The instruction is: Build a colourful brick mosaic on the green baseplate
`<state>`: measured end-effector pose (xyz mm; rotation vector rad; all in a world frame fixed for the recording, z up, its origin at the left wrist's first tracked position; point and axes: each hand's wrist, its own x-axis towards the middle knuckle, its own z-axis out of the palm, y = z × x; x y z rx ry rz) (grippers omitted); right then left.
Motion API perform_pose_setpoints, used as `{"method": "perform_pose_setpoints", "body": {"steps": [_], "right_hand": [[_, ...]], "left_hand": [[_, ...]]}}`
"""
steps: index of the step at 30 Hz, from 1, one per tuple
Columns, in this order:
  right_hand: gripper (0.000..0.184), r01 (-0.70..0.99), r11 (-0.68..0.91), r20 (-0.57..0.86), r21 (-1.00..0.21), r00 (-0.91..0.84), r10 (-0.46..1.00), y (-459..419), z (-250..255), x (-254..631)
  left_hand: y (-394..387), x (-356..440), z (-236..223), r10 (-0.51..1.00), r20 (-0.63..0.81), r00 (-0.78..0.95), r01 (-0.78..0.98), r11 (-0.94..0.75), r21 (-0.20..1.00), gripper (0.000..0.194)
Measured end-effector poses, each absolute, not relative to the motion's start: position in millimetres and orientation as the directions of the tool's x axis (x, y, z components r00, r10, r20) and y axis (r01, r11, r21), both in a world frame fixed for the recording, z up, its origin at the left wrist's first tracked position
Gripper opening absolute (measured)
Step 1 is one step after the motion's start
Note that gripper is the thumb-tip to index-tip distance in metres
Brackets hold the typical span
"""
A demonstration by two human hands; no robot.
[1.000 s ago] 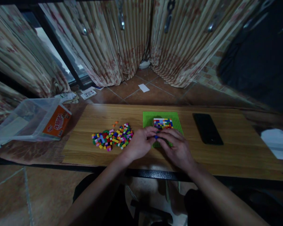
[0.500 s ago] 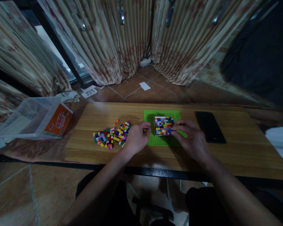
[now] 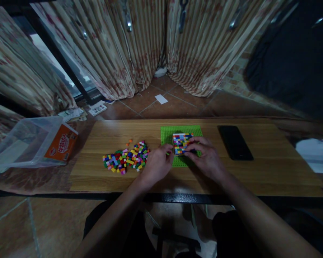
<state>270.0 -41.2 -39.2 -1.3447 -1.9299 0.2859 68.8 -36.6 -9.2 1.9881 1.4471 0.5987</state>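
A flat block of many-coloured toy bricks [image 3: 179, 140] lies on a green studded baseplate [image 3: 167, 130]. My right hand [image 3: 207, 157] reaches over the block's right side, thumb and fingers pinched low on its top around a small toy brick mostly hidden by the fingertips. At the block's left edge, my left hand [image 3: 158, 163] is closed, its fingertips curled against or very near that edge. What it holds, if anything, is hidden. Loose toy bricks [image 3: 126, 157] lie heaped left of my left hand, with a few orange pieces [image 3: 129, 142] just behind.
A black phone-like slab [image 3: 235, 143] lies right of the baseplate on the wooden table [image 3: 274, 165]. A clear plastic bin [image 3: 29, 136] with an orange box [image 3: 61, 143] stands at the left. Curtains [image 3: 140, 53] hang beyond the table; papers [image 3: 161, 99] lie on the floor.
The camera view has shifted slightly. My right hand has moved left, further over the brick block. My left hand has come in against or close to the block's left edge.
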Motion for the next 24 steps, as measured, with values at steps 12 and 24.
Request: {"method": "perform_pose_setpoints", "body": {"steps": [12, 24], "right_hand": [[0.014, 0.731, 0.485, 0.53, -0.48, -0.199, 0.824, -45, -42, 267], [0.017, 0.74, 0.501, 0.568, -0.448, -0.197, 0.799, -47, -48, 264]], "left_hand": [[-47, 76, -12, 0.901, 0.09, 0.423, 0.712, -0.392, 0.583, 0.031], [-51, 84, -11, 0.854, 0.055, 0.517, 0.766, -0.49, 0.416, 0.036]]}}
